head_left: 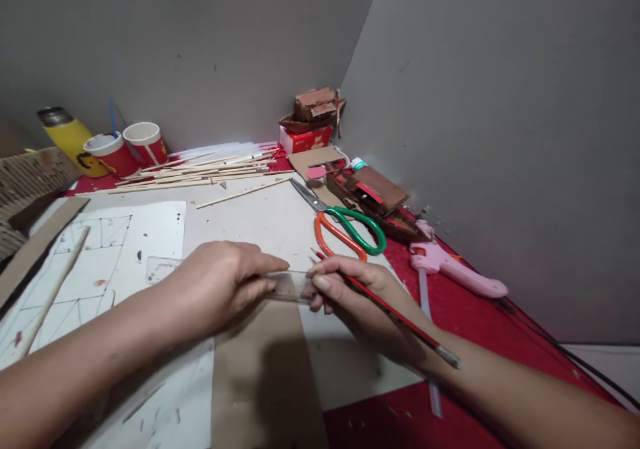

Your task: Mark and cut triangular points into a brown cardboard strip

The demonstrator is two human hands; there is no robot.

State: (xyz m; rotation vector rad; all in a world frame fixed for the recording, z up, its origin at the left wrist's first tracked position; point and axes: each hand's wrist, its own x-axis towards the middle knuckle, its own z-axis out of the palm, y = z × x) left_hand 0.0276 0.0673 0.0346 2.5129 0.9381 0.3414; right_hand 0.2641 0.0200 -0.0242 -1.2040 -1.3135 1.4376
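My left hand (227,282) is closed on a clear plastic ruler (290,286), its index finger stretched along the upper edge. One end of the ruler shows to the left of that hand. My right hand (355,295) pinches the ruler near its right end and also holds a red and black pencil (395,312), its tip pointing up and left. Below the ruler lies a strip of brown cardboard (260,382) on white paper. A sheet with drawn lines (150,235) lies to the left, partly under my left forearm.
Scissors (325,215) with green and orange handles lie beyond my right hand. A pink glue gun (460,272) is at the right. Thin wooden sticks (210,172), two cups (145,143), a yellow bottle (73,142) and brown model boats (375,195) stand along the back.
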